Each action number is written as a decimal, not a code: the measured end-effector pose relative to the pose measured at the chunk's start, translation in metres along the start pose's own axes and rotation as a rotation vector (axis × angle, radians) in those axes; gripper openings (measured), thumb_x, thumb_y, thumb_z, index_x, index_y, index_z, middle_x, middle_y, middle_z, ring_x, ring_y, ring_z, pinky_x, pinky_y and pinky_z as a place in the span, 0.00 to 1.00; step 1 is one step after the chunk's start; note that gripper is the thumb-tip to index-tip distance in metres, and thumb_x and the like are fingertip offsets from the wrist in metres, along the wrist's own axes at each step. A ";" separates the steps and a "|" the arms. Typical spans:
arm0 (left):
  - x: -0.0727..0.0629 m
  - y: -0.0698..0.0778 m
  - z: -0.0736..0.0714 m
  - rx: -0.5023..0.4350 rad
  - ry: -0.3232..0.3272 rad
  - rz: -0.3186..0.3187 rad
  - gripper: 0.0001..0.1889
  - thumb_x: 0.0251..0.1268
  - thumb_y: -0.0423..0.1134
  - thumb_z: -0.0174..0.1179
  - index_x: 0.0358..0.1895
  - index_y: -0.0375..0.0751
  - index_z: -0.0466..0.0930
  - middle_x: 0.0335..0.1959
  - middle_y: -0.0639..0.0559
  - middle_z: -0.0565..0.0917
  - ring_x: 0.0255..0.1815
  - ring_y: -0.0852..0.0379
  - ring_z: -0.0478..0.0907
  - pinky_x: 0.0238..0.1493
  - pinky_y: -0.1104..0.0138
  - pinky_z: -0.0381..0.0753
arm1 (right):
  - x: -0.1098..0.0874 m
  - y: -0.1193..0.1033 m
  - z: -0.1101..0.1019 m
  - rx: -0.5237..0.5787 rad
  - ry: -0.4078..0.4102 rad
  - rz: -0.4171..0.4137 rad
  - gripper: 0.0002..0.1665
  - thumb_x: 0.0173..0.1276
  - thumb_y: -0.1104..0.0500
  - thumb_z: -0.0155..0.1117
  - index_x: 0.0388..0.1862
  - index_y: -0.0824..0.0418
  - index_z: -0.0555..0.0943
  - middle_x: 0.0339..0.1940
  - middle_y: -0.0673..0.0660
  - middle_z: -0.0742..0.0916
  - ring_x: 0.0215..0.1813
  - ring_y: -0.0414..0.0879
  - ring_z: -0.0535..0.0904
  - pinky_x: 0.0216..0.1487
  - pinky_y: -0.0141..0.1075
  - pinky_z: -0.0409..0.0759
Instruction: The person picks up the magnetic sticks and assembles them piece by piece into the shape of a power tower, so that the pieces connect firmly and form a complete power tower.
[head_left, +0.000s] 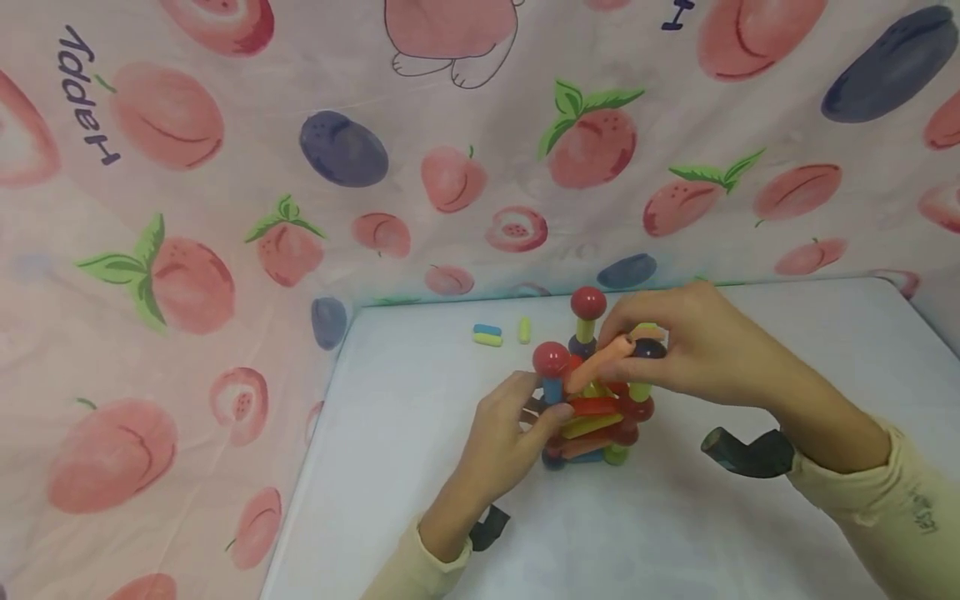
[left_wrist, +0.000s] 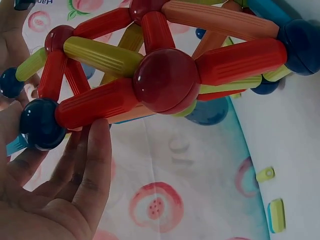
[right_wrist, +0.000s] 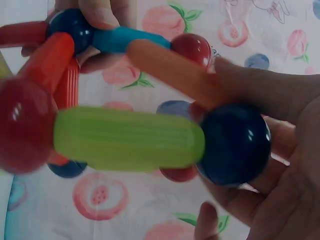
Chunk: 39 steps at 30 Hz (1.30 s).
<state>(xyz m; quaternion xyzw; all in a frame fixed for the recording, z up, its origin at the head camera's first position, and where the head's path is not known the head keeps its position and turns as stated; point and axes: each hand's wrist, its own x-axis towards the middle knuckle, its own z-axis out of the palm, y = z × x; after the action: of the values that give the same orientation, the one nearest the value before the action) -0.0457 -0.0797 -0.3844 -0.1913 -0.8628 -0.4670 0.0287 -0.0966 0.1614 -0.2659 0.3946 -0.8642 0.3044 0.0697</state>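
Note:
A model of coloured magnetic rods and balls (head_left: 592, 427) stands on the table in the head view. My left hand (head_left: 498, 429) holds its left side; in the left wrist view the thumb and fingers are round a dark blue ball (left_wrist: 42, 124), next to a red rod (left_wrist: 97, 106). Between the thumb and fingers of my right hand (head_left: 682, 342) is an orange rod (head_left: 600, 362), slanting over the top of the model. Another dark blue ball (right_wrist: 235, 145), at the end of a light green rod (right_wrist: 127, 139), lies close to the right hand. Two red balls (head_left: 588, 302) top upright rods.
Behind the model lie a loose blue rod (head_left: 487, 330) and two yellow-green rods (head_left: 524, 330). A fruit-printed cloth (head_left: 450, 179) hangs behind and left of the white table (head_left: 375, 500). Dark wrist mounts (head_left: 748, 452) stick out by the sleeves.

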 end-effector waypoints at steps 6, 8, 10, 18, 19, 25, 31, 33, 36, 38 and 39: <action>0.001 0.000 0.001 -0.066 -0.013 -0.018 0.27 0.72 0.56 0.62 0.71 0.58 0.71 0.60 0.56 0.73 0.52 0.62 0.78 0.49 0.67 0.85 | 0.002 -0.005 0.011 -0.018 -0.122 0.135 0.13 0.53 0.46 0.83 0.33 0.39 0.86 0.28 0.35 0.84 0.29 0.37 0.73 0.26 0.30 0.75; 0.002 0.000 0.002 -0.102 -0.023 -0.032 0.28 0.71 0.55 0.63 0.71 0.60 0.71 0.62 0.57 0.71 0.54 0.62 0.75 0.50 0.68 0.84 | 0.002 -0.005 0.013 -0.029 -0.143 0.155 0.13 0.54 0.46 0.83 0.33 0.40 0.85 0.26 0.36 0.83 0.27 0.37 0.71 0.24 0.30 0.73; 0.004 0.000 0.003 -0.132 -0.032 -0.039 0.26 0.70 0.54 0.64 0.69 0.58 0.74 0.62 0.57 0.70 0.57 0.62 0.73 0.50 0.68 0.83 | 0.001 -0.003 0.013 -0.039 -0.156 0.160 0.13 0.54 0.46 0.83 0.34 0.41 0.85 0.25 0.36 0.82 0.25 0.37 0.70 0.23 0.30 0.71; 0.007 0.000 0.002 -0.168 -0.038 -0.058 0.19 0.70 0.52 0.65 0.59 0.51 0.81 0.60 0.57 0.72 0.61 0.61 0.71 0.48 0.68 0.83 | -0.011 0.008 -0.002 -0.032 -0.191 0.144 0.25 0.53 0.44 0.83 0.50 0.40 0.85 0.44 0.37 0.88 0.40 0.33 0.79 0.39 0.32 0.83; 0.007 0.000 0.002 -0.165 -0.037 -0.057 0.19 0.70 0.52 0.65 0.59 0.51 0.81 0.60 0.57 0.72 0.61 0.61 0.71 0.48 0.68 0.83 | -0.013 0.010 -0.004 -0.017 -0.201 0.146 0.27 0.53 0.44 0.83 0.52 0.41 0.84 0.47 0.38 0.88 0.41 0.33 0.80 0.41 0.32 0.84; 0.005 0.001 -0.003 -0.137 -0.004 -0.070 0.25 0.65 0.53 0.70 0.63 0.54 0.79 0.54 0.59 0.77 0.54 0.61 0.77 0.49 0.70 0.85 | -0.020 0.018 -0.009 0.179 -0.300 0.205 0.36 0.53 0.51 0.84 0.62 0.42 0.79 0.55 0.42 0.87 0.48 0.34 0.86 0.45 0.32 0.88; 0.006 -0.003 -0.018 -0.093 0.077 -0.066 0.27 0.57 0.47 0.76 0.58 0.48 0.79 0.50 0.57 0.86 0.52 0.60 0.86 0.53 0.67 0.86 | -0.030 0.021 -0.001 0.381 -0.398 0.243 0.39 0.61 0.48 0.78 0.71 0.50 0.74 0.67 0.58 0.81 0.58 0.46 0.86 0.48 0.36 0.88; 0.010 -0.005 -0.024 -0.087 0.037 -0.052 0.26 0.58 0.44 0.75 0.59 0.47 0.78 0.52 0.57 0.87 0.55 0.60 0.85 0.56 0.65 0.85 | -0.033 0.024 0.002 0.432 -0.437 0.241 0.40 0.63 0.48 0.76 0.71 0.54 0.73 0.69 0.60 0.80 0.59 0.47 0.86 0.50 0.37 0.88; 0.021 -0.011 -0.036 -0.101 -0.105 -0.022 0.26 0.64 0.39 0.71 0.64 0.47 0.74 0.57 0.56 0.86 0.62 0.60 0.82 0.61 0.62 0.82 | -0.038 0.032 0.004 0.420 -0.466 0.241 0.34 0.64 0.48 0.76 0.67 0.54 0.77 0.62 0.55 0.85 0.55 0.42 0.87 0.50 0.35 0.87; 0.030 -0.017 -0.044 -0.127 -0.214 -0.009 0.27 0.68 0.37 0.68 0.68 0.49 0.70 0.60 0.57 0.84 0.67 0.60 0.79 0.64 0.62 0.80 | -0.039 0.044 0.006 0.352 -0.448 0.261 0.28 0.64 0.50 0.76 0.62 0.50 0.80 0.54 0.48 0.88 0.52 0.38 0.87 0.49 0.32 0.87; 0.036 -0.021 -0.047 -0.158 -0.266 0.010 0.29 0.69 0.37 0.67 0.70 0.49 0.67 0.62 0.56 0.83 0.69 0.59 0.77 0.65 0.61 0.79 | -0.039 0.052 0.007 0.303 -0.430 0.275 0.25 0.64 0.50 0.76 0.60 0.49 0.82 0.52 0.46 0.88 0.51 0.37 0.86 0.48 0.32 0.87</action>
<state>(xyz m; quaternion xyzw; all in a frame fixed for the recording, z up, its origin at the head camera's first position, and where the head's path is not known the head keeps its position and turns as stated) -0.0925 -0.1180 -0.3667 -0.2573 -0.8186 -0.5039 -0.0987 -0.1067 0.2086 -0.3098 0.3351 -0.8492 0.3460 -0.2166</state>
